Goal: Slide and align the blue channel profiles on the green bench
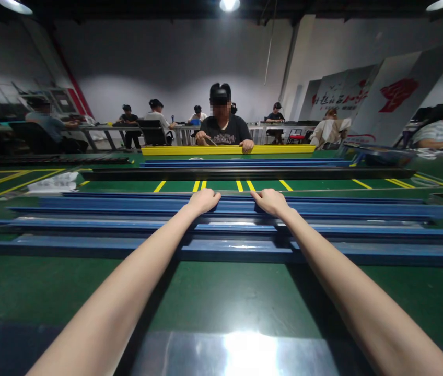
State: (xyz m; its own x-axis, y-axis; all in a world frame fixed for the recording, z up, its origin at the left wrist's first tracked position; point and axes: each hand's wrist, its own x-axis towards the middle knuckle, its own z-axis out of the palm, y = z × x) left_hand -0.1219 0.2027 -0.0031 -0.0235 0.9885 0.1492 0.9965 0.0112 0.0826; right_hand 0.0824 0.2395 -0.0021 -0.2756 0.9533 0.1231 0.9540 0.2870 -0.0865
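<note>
Several long blue channel-shaped strips [237, 244] lie side by side across the green table, open side up on the nearer ones. My left hand [205, 200] is closed over the farthest blue strip [127, 203], its thumb pointing inward. A short gap to the right, my right hand [270, 201] grips that same strip, thumb turned toward the left. The curled fingers of both hands are mostly hidden behind the knuckles. Both forearms reach over the nearer strips without visibly lifting any of them.
Beyond the blue strips lies a long black strip [253, 173], with thinner blue strips [245, 163] behind it. Across the table a person [224, 122] holds a yellow strip [276, 150]. Yellow tape lines [239, 186] mark the green tabletop [229, 292]. A white sheet [54, 183] lies left.
</note>
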